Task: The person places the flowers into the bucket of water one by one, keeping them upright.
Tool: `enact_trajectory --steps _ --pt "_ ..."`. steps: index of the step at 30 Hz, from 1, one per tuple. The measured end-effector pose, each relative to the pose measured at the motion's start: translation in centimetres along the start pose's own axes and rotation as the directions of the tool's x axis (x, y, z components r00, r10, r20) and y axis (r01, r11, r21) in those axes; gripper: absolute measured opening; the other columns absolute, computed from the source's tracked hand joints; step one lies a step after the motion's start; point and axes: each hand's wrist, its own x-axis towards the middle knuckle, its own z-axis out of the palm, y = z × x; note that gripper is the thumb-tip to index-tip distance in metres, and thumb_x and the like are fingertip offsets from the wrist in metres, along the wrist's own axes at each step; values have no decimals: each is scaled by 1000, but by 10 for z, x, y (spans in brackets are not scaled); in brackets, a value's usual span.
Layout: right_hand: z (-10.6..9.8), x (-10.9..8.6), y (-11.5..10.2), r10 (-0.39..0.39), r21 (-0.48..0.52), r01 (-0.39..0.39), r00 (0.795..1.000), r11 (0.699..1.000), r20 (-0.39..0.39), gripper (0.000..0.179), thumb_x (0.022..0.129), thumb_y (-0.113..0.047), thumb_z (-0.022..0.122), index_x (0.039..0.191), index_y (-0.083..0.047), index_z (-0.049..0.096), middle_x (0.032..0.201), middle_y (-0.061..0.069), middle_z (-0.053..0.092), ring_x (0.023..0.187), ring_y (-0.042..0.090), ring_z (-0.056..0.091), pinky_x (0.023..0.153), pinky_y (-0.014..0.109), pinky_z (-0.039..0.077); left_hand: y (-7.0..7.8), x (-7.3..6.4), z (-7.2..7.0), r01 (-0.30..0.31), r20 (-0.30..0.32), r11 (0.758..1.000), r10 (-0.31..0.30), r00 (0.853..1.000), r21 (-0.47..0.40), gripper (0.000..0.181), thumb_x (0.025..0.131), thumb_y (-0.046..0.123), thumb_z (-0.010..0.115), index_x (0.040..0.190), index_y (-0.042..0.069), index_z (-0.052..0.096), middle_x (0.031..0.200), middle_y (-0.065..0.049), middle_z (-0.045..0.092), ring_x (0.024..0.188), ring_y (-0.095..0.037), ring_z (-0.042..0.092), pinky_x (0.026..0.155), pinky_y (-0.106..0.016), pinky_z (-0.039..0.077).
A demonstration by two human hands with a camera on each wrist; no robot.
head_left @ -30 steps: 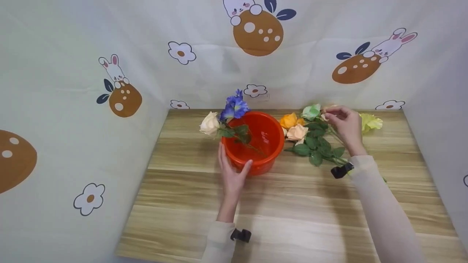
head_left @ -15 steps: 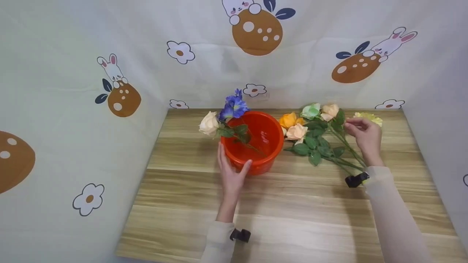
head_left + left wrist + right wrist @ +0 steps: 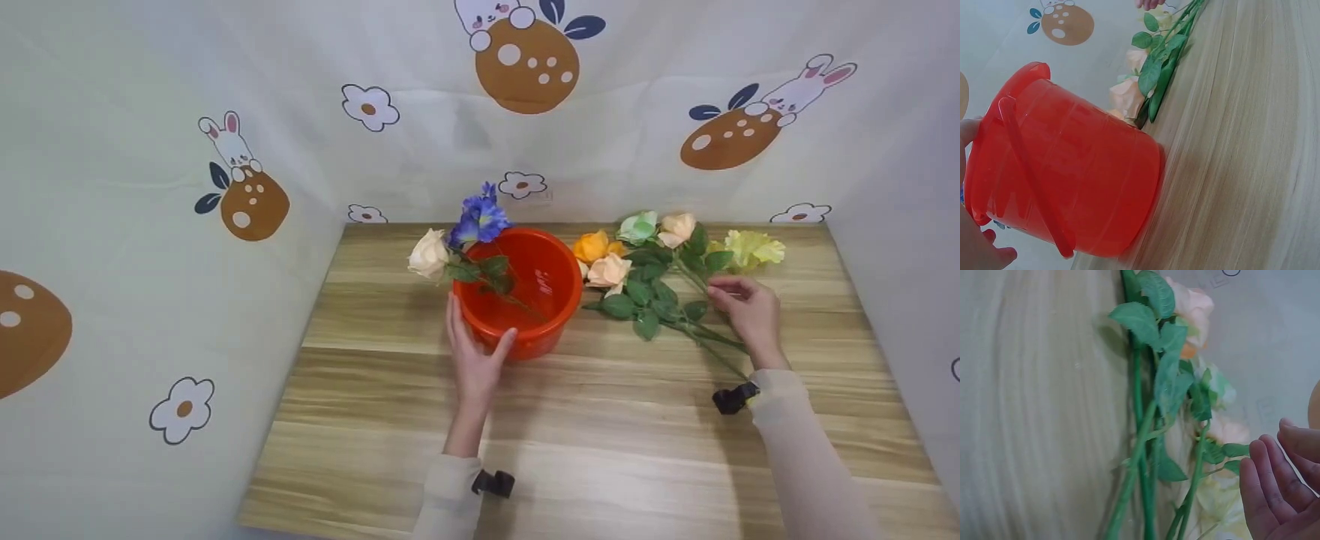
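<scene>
In the head view my left hand [image 3: 476,360] holds the side of a red plastic bucket [image 3: 517,341], its thumb at the front near the rim and its fingers along the left side. Inside the bucket lean a cream rose [image 3: 430,255] and a blue flower [image 3: 482,220], their heads over the left rim. My right hand [image 3: 752,311] hovers at the stems of flowers lying to the right, nearest a peach rose [image 3: 677,229]. The right wrist view shows its fingers bent loosely, thumb close to them, nothing between them, beside green stems [image 3: 1140,484].
Orange [image 3: 592,245], peach [image 3: 609,271] and green [image 3: 638,228] artificial flowers lie right of the bucket, with a yellow one [image 3: 754,249] beyond. A wooden tabletop [image 3: 600,450] carries everything. Printed cloth walls [image 3: 630,142] stand at the back and sides.
My right hand has moved from over the peach rose's head, first right, then down along its stem toward me. The left hand and the bucket have stayed in place.
</scene>
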Motion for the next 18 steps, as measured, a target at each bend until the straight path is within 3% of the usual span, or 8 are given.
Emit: enact_trajectory --steps 3,10,18 --pt "-1 -2 12 4 22 -6 998 1000 58 38 93 -8 68 120 17 60 79 -24 69 70 -10 65 64 11 55 0 0 0 -10 -6 1000 10 1000 24 105 81 33 83 160 11 17 167 -8 16 153 -30 20 122 -50 28" --pt "-4 -24 7 25 44 -33 987 999 160 39 94 -5 66 120 22 55 80 -20 70 74 -5 67 70 14 57 2 0 -1 -11 -10 999 12 1000 53 104 81 33 82 159 9 18 167 -8 17 153 -30 20 123 -51 26" --pt "-7 -18 49 -16 -60 28 982 998 188 39 94 -14 69 121 14 62 86 -28 68 81 -13 63 73 7 51 3 0 0 2 -12 998 -1 1000 56 104 81 35 82 160 11 18 167 -7 17 153 -30 20 123 -51 27"
